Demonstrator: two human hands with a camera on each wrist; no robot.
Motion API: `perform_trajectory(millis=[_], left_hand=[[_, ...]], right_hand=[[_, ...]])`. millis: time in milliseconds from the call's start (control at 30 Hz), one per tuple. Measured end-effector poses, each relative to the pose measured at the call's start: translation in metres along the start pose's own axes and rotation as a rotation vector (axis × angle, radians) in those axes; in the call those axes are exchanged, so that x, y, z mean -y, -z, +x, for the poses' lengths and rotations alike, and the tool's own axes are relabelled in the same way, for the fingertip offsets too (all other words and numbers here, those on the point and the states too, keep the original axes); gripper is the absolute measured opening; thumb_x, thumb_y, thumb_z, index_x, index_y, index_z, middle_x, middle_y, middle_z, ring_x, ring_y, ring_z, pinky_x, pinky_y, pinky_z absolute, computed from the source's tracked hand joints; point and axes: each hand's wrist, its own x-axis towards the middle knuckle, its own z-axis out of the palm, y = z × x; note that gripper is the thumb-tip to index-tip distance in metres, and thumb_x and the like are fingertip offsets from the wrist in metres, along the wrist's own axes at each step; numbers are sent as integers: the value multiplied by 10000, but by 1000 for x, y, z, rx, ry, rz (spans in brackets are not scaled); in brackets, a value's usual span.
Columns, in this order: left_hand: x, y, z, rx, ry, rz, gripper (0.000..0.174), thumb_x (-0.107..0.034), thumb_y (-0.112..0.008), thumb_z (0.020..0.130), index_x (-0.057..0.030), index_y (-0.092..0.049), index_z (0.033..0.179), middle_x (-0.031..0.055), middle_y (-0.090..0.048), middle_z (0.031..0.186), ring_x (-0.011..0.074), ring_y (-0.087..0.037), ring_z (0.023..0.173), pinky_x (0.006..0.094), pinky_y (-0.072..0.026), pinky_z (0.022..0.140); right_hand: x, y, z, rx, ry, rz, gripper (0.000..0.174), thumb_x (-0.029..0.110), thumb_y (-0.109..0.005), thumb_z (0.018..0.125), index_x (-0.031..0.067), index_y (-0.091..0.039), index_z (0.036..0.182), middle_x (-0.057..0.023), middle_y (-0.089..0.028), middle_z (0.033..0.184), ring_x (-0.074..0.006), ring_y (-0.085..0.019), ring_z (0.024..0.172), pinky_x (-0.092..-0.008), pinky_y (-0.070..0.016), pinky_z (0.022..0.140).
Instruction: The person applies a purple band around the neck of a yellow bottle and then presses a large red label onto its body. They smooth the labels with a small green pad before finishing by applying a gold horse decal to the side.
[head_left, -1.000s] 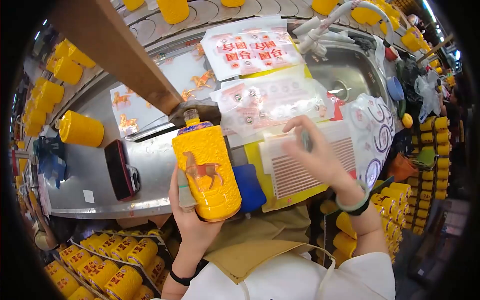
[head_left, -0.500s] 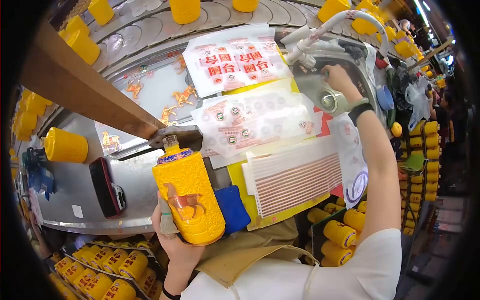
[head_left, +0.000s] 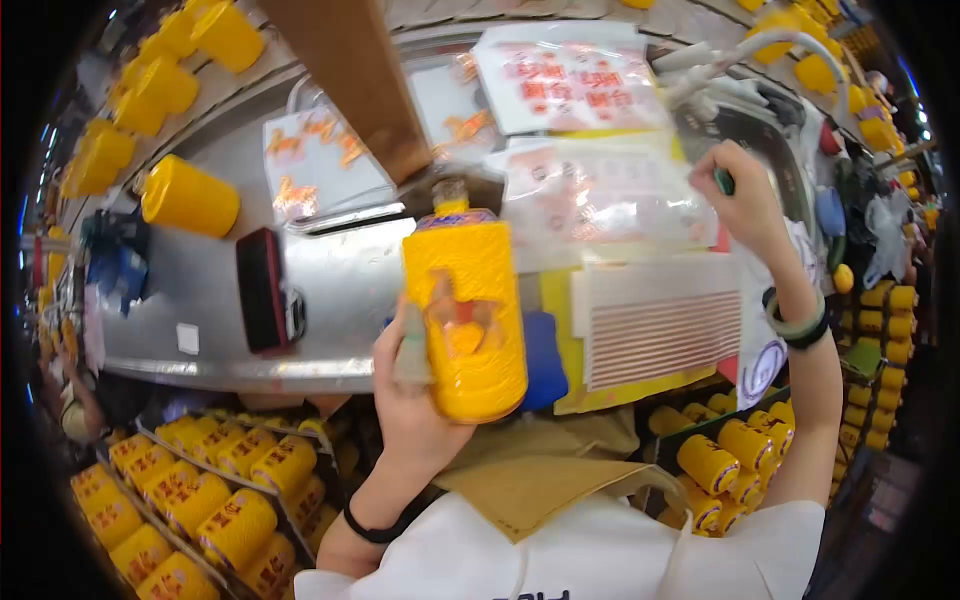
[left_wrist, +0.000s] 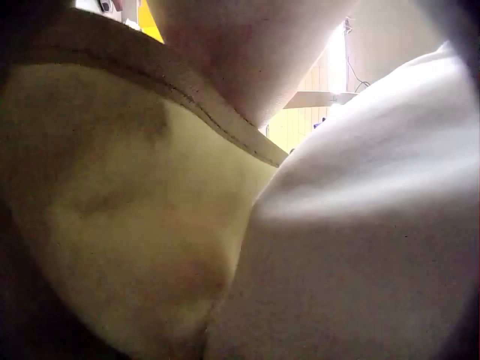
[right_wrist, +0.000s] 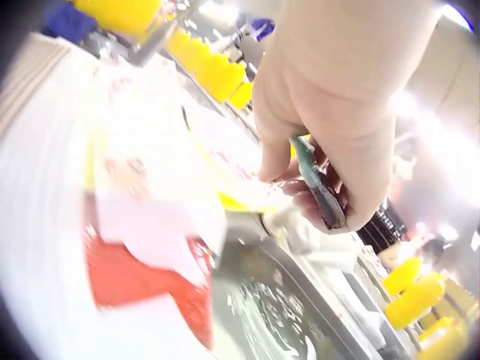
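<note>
In the head view my left hand grips a yellow textured bottle around its lower left side. The bottle is upright in the picture, with a reddish-brown horse decal on its front and a clear neck. A pale greyish piece, blurred, lies between the left fingers and the bottle. My right hand is raised by the sink's near left side, its fingers curled around a small green-and-dark tool. What kind of tool it is I cannot tell. Apron and sleeve fill the left wrist view.
Decal sheets and a striped sheet lie on the metal bench, near a sink with a faucet. A wooden post stands behind the bottle. Left are a dark red phone-like case and another yellow bottle.
My right hand went from above the striped sheet into the sink, then came back out toward the decal sheets. The left hand keeps its hold on the bottle while the head view shifts.
</note>
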Motion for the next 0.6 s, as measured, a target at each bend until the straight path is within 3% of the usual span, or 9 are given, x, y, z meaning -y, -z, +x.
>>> perform_trajectory(millis=[133, 167, 200, 267, 300, 333, 400, 433, 600], left_hand=[[3, 7, -1, 54, 7, -105, 1229, -286, -1014, 624, -12, -290, 1579, 174, -326, 1544, 339, -410, 1414, 434, -384, 1159], [2, 15, 2, 98, -33, -137, 1254, -386, -1001, 632, 13, -280, 1578, 192, -273, 1586, 362, -340, 1461, 462, -337, 1193], [3, 19, 1, 95, -29, -133, 1254, -386, -1001, 632, 13, -280, 1578, 192, -273, 1586, 362, -340, 1461, 462, -337, 1193], [6, 28, -2, 146, -30, -285, 1269, -493, -953, 673, 40, -252, 1586, 225, -242, 1620, 394, -310, 1486, 475, -282, 1222], [9, 25, -6, 109, -20, -420, 1166, -458, -879, 785, 67, -220, 1591, 247, -238, 1632, 394, -270, 1515, 478, -236, 1241], [7, 26, -9, 108, -12, -413, 1166, -458, -879, 785, 67, -220, 1591, 247, -238, 1632, 394, -270, 1515, 478, -236, 1241], [4, 26, -9, 91, 140, -607, 1016, -305, -792, 864, 71, -200, 1599, 258, -255, 1628, 389, -267, 1520, 473, -231, 1241], [5, 24, -8, 79, 71, -535, 919, -169, -717, 877, 70, -204, 1600, 256, -253, 1630, 379, -280, 1517, 465, -229, 1241], [2, 7, -3, 50, 152, -527, 895, -70, -707, 864, 63, -214, 1599, 234, -314, 1588, 359, -323, 1488, 458, -255, 1229]], right_hand=[[102, -25, -50, 87, 137, 221, 120, 17, -766, 835, 7, -659, 888, -112, -571, 843, -254, -554, 754, -343, -429, 685], [131, -28, -63, 112, 41, 304, 104, 9, -760, 834, 7, -664, 876, -112, -575, 844, -254, -565, 776, -350, -433, 686], [143, -36, -74, 143, 140, 395, 102, -1, -766, 823, 15, -681, 878, -99, -576, 853, -251, -571, 791, -350, -444, 700], [187, -41, -93, 194, 119, 600, 134, -13, -790, 799, 32, -711, 897, -100, -574, 894, -246, -573, 820, -336, -459, 742], [201, -50, -101, 195, 87, 701, 120, -1, -787, 812, 29, -713, 901, -99, -572, 903, -238, -572, 827, -332, -456, 748], [211, -60, -106, 196, 51, 801, 107, 10, -785, 824, 25, -714, 904, -98, -570, 912, -230, -570, 834, -328, -454, 754], [218, -86, -110, 126, -19, 815, 101, 28, -783, 840, 24, -715, 915, -91, -567, 919, -217, -568, 839, -322, -449, 756], [219, -95, -112, 52, -90, 823, 98, 46, -781, 856, 23, -717, 926, -84, -563, 927, -204, -565, 844, -316, -445, 758], [224, -105, -115, -20, -147, 816, 109, 68, -774, 880, 27, -716, 962, -70, -563, 923, -178, -542, 827, -296, -428, 737]])
